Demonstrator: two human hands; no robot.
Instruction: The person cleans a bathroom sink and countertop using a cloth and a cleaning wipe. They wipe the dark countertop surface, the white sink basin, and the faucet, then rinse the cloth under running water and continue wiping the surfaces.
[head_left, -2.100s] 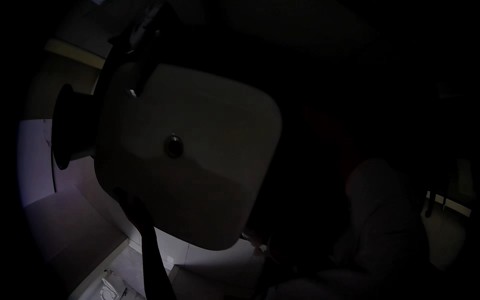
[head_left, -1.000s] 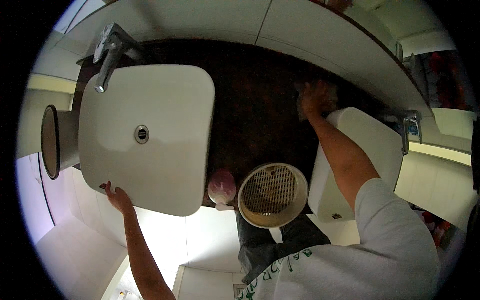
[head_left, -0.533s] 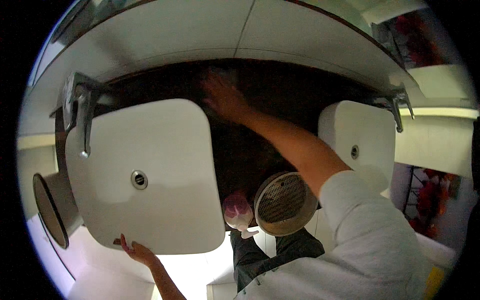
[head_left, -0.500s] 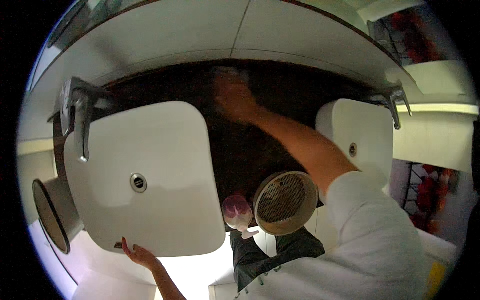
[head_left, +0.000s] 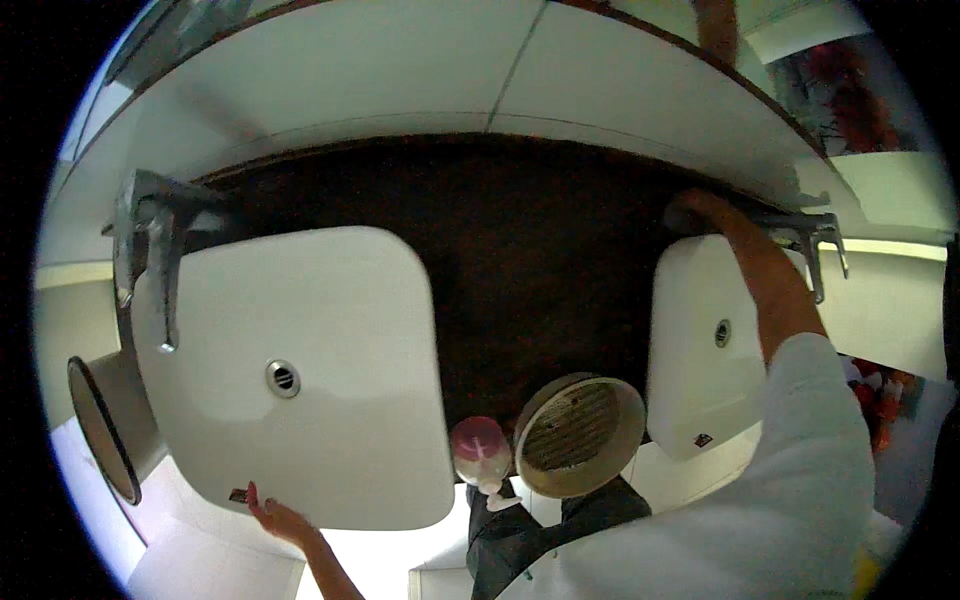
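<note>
Basket [head_left: 625, 440], bottle [head_left: 479, 455] (adjacent) between 2 sinks [head_left: 345, 445] | left hand [head_left: 278, 517]: loosely spread | right hand [head_left: 705, 207]: grip unclear

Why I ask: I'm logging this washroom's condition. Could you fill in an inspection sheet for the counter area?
Surface: dark countertop, dimly lit; stains can't be judged.
Job's things: left washbasin and right washbasin, both white with rounded corners.
Clutter: pink-and-clear pump bottle and round basket with a slotted base, side by side near the countertop's front edge, between the basins.
Hands: left hand at the left washbasin's front rim, no held thing visible; right hand at the countertop's back, behind the right washbasin, too dark to tell what it holds.
Cables: nothing seen.
Surroundings: left faucet, right faucet, pale wall behind, black-rimmed cylindrical container at far left.
</note>
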